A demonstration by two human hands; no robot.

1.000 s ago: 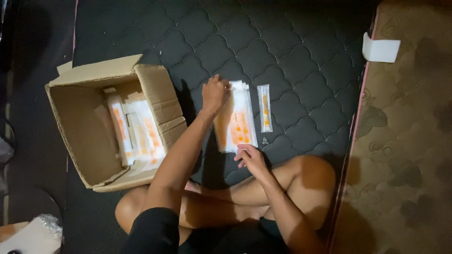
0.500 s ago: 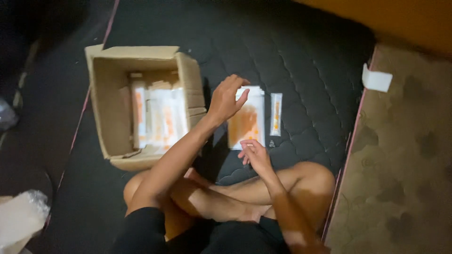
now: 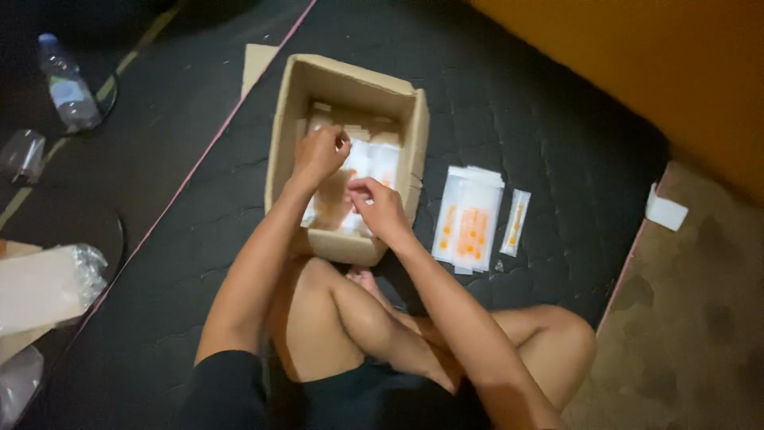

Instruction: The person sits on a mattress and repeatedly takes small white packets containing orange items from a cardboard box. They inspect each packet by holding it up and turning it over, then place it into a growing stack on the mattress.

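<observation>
While earlier over the stack (image 3: pixel 469 219) on the mattress (image 3: pixel 557 143), now both inside the box (image 3: pixel 350 151): left hand (image 3: pixel 318 155) curled loosely above the packets (image 3: pixel 370 163), grip unclear; right hand (image 3: pixel 380 209) pinching at a packet edge. Fetching more, likely. Lone sachet (image 3: pixel 516 222) beside stack.

Beneath me: dark quilted mattress (image 3: pixel 541 103) with pink piping. To my right: mottled brown floor (image 3: pixel 684 342), orange wall (image 3: pixel 637 64). To my left: plastic water bottle (image 3: pixel 68 84), crumpled clear plastic (image 3: pixel 87 271). Lighting dim.
</observation>
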